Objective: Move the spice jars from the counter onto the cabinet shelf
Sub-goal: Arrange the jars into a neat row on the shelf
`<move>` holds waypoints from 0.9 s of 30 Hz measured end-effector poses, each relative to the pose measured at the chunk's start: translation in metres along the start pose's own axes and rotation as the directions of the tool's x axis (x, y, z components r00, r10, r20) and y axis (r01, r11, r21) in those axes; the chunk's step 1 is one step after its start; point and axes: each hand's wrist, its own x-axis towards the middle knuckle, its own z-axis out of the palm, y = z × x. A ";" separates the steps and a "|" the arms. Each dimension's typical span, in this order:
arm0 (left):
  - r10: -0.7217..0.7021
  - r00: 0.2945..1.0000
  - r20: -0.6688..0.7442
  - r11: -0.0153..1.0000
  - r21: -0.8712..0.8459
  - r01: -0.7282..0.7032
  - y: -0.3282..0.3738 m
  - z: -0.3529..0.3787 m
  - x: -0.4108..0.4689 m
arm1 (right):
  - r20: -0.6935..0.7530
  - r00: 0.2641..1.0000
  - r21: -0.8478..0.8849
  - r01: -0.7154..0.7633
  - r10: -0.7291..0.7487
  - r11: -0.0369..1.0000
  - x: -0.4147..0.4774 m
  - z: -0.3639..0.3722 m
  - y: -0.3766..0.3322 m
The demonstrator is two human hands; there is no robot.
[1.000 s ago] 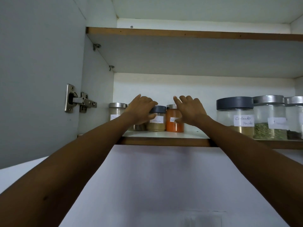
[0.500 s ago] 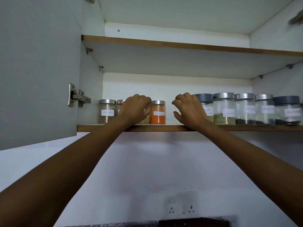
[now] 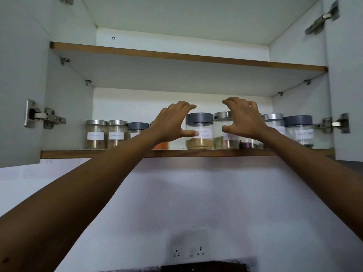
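Observation:
Several labelled spice jars stand in a row on the lower cabinet shelf. Two steel-lidded jars and a grey-lidded one are at the left. An orange-filled jar is mostly hidden behind my left wrist. A larger grey-lidded jar with tan powder sits in the middle, a steel-lidded jar beside it. My left hand is open, fingers spread, just left of the large grey-lidded jar. My right hand is open in front of the steel-lidded jar. Neither hand holds anything.
More jars, steel-lidded and grey-lidded, fill the shelf's right end. Both cabinet doors stand open with hinges showing. The upper shelf shows nothing on it. A wall socket sits below on the white wall.
Both hands let go of the small jars at the left and moved right and up, fingers spread, to the larger jars. The view pulled back, showing the whole cabinet.

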 end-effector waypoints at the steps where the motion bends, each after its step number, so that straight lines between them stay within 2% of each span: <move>1: -0.004 1.000 0.020 1.000 -0.002 0.004 0.005 0.003 0.004 | 0.022 1.000 0.023 0.011 -0.011 1.000 -0.001 0.001 0.009; 7: -0.056 0.994 0.097 0.998 0.034 0.053 0.021 0.028 0.013 | 0.226 0.972 0.013 0.065 -0.067 0.998 -0.006 0.014 0.045; 13: -0.072 0.994 0.081 0.996 0.063 0.067 0.018 0.037 0.018 | 0.200 0.972 0.026 0.122 -0.125 0.992 -0.007 0.025 0.053; 27: -0.031 0.995 0.095 0.995 0.095 0.022 -0.007 0.042 0.026 | 0.163 0.957 -0.160 0.265 -0.239 0.951 0.009 0.032 0.042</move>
